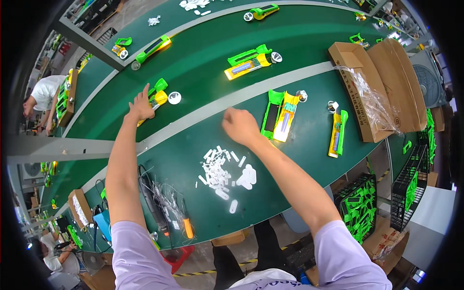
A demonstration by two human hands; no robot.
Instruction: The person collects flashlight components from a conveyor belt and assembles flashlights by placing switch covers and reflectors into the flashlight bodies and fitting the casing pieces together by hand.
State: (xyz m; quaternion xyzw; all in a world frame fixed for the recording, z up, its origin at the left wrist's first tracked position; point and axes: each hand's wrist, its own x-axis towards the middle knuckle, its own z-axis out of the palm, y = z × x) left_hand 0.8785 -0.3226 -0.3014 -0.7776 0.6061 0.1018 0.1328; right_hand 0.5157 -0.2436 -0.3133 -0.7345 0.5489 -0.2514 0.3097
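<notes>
Over the green belt at left, my left hand (141, 105) is open, its fingers spread at the edge of a green-and-yellow lamp assembly (158, 99) with a round reflector (174, 98); the palm hides part of it. My right hand (240, 126) is closed above the bench's upper edge, and whatever its fingers may hold is hidden. Right of it lies an opened lamp (287, 117), its green cover (273, 113) alongside and its yellow half glowing. Another lamp (337, 133) rests farther right. White small pieces (217, 169) are heaped nearer me, beside white oval pads (247, 177).
More lamps (249, 65) ride the belt beyond a grey rail (208, 106). A cardboard box (360, 92) with plastic film stands at right. An orange-handled screwdriver (187, 227), a black corded tool (152, 203) and wires lie at near left. A black crate (357, 205) holds green parts.
</notes>
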